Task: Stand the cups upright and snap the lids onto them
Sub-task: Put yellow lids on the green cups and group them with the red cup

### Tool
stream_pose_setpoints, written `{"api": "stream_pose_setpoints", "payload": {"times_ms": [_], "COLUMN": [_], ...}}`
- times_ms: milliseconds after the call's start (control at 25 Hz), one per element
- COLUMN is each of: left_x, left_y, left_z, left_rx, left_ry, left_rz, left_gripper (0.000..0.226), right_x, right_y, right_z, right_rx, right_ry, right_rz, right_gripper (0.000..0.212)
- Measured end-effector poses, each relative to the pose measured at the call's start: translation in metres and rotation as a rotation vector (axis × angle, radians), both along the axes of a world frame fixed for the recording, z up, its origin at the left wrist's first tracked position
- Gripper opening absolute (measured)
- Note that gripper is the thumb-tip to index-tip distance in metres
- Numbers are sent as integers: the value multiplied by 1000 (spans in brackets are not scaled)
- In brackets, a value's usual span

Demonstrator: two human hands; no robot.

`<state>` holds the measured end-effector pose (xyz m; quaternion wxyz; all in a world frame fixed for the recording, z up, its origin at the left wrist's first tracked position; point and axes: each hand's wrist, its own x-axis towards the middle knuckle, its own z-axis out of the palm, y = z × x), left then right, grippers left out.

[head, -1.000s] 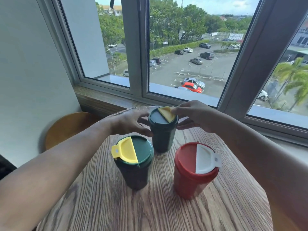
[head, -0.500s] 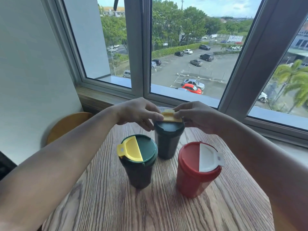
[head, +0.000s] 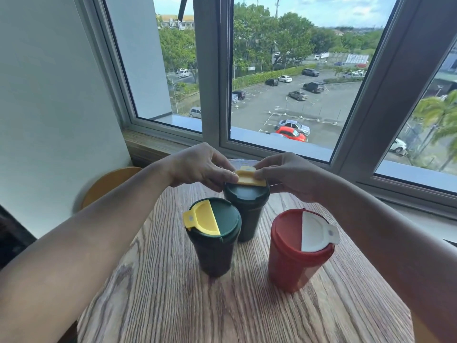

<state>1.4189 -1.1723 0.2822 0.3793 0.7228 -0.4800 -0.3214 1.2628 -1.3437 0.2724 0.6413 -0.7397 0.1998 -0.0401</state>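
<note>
Oak-grained wood, coarse and streaked, forms the round table [head: 247, 305] on which three tapered plastic cups stand upright. Nearest, well short of the fingers, are a dark green cup with a green lid and yellow half-moon flap [head: 214, 233] and a red cup with a red lid and white flap [head: 298, 248]; both flaps lie flat, so these two are judged finished. Just behind them, directly under the fingers, stands the second dark green cup with a yellow flap [head: 247, 206].

A second ago its flap was tilted up and was touched mainly from the right; now it lies nearly level and is pressed from both sides. The left hand [head: 197, 167] is laid on the flap's left edge and the lid rim, fingers curled together; the right hand [head: 289, 177] pinches the flap's far tab between thumb and fingertips. The last closure is judged nearly snapped home.

Beyond the fingers runs a grey-framed window [head: 210, 95]; left of them a rounded yellow chair back [head: 108, 186] shows.
</note>
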Motion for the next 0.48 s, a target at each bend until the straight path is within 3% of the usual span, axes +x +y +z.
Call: {"api": "stream_pose_setpoints", "payload": {"times_ms": [280,480], "left_x": [-5,-7], "left_y": [3,4], "left_z": [1,-3], "left_rx": [16,28], "left_ry": [-45,-73], "left_rz": [5,28], "left_gripper": [41,30], "right_x": [-2,-7], "right_y": [0,4], "right_z": [1,3], "right_rx": [-42,-207], "right_ry": [31,36], "right_rz": [52,56], "right_gripper": [15,22]}}
